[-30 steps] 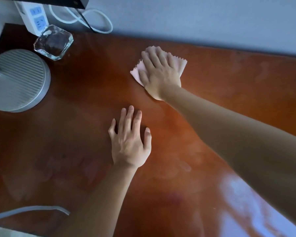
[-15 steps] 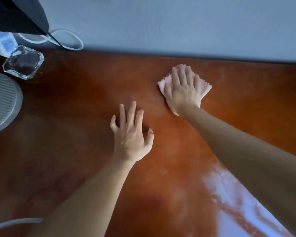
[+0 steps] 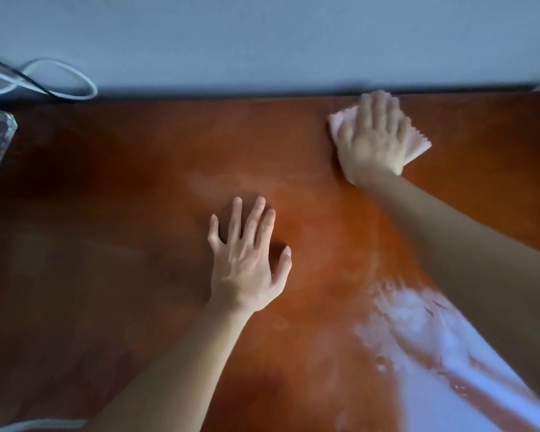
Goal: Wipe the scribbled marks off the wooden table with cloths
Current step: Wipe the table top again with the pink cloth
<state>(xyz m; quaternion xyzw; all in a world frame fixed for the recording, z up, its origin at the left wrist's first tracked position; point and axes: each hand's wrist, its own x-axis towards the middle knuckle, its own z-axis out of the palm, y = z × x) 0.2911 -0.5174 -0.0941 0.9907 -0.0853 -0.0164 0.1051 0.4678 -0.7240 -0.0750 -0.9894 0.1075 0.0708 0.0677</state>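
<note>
Two hands on bench [image 3: 138, 275]: right hand [image 3: 373, 140] flat, fingers straight, pressing pink cloth [image 3: 418, 145] near back edge; left hand [image 3: 247, 260] released, bracing. Advice: even pressure, overlapping strokes.

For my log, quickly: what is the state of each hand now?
Left hand: open, flat on the wooden table, holding nothing.
Right hand: open, pressing the pink cloth on the table.
</note>
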